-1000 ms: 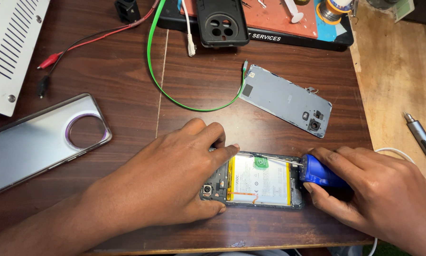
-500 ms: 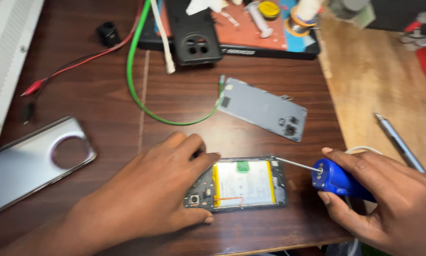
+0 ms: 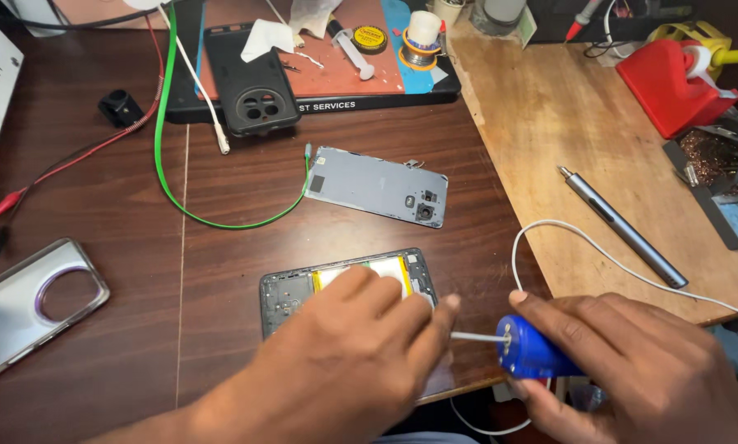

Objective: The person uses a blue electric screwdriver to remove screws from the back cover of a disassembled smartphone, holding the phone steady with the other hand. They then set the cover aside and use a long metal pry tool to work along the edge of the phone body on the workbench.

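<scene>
1. A dark brown wooden worktop (image 3: 221, 247) fills most of the view, with a lighter wooden board (image 3: 599, 164) laid on it from 1 to 3 o'clock.
2. The opened phone (image 3: 303, 292) lies face down near the centre, its back off and its battery showing. The left hand partly covers it.
3. The left hand (image 3: 361, 353) comes in from 6 o'clock and lies flat over the phone's lower half, fingers spread and pressing down. It grips nothing.
4. The right hand (image 3: 624, 362), at 4 o'clock, is closed around the blue handle of a screwdriver (image 3: 533, 352). The thin metal shaft points toward 9 o'clock, and its tip reaches the fingertips (image 3: 449, 306) of the left hand, just beside the phone's right edge.
5. The grey back cover (image 3: 377, 185) of the phone rests at 12 o'clock from the phone, well apart from it, with the camera cut-out toward its right end.
6. A clear phone case (image 3: 32, 304) with a round ring lies at 9 o'clock.
7. A black phone case (image 3: 250, 82) sits on a repair mat (image 3: 328, 78) at 11 o'clock, among small tools and a roll of solder.
8. A green cable (image 3: 168, 164) loops from the mat down toward the back cover.
9. A slim grey pen-shaped driver (image 3: 624, 226) lies on the board at 2 o'clock, and a white cable (image 3: 583, 238) curves beneath it.
10. A red tape dispenser (image 3: 669, 82) stands at 1 o'clock.
</scene>
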A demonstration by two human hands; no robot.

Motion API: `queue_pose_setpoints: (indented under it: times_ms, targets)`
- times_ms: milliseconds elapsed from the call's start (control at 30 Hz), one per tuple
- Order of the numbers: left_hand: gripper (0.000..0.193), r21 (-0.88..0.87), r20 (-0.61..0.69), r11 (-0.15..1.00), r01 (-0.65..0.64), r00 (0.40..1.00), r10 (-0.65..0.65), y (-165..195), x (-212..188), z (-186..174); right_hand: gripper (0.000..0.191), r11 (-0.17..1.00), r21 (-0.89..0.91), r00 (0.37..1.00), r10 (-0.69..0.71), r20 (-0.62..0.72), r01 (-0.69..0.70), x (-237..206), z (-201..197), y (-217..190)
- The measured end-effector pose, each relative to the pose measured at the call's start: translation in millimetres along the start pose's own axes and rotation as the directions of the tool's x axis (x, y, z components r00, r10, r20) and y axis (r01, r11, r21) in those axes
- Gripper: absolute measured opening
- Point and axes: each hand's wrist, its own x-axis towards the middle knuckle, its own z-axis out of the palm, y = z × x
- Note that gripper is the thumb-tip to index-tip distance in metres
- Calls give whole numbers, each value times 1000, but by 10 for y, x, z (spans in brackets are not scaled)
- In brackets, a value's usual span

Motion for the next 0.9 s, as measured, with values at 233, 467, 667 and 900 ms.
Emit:
queue_pose_setpoints:
  times_ms: [233, 467, 667, 900]
  targets:
    - [10, -160, 10, 987, -17, 1000, 19, 328, -132, 35, 62, 977, -98, 972, -172, 160, 189, -447, -76, 181]
    - [12, -437, 7, 899, -6, 1000, 10, 320, -246, 234, 60, 961, -157, 974, -227, 26, 228, -594, -117, 293]
    - [12, -534, 11, 845, 27, 1000, -25, 321, -221, 208, 62, 938, -161, 952, -303, 45, 306, -634, -86, 433]
    - [11, -592, 55, 805, 51, 998, -23, 265, -329, 287, 64, 939, -171, 954, -298, 28, 298, -693, -19, 438]
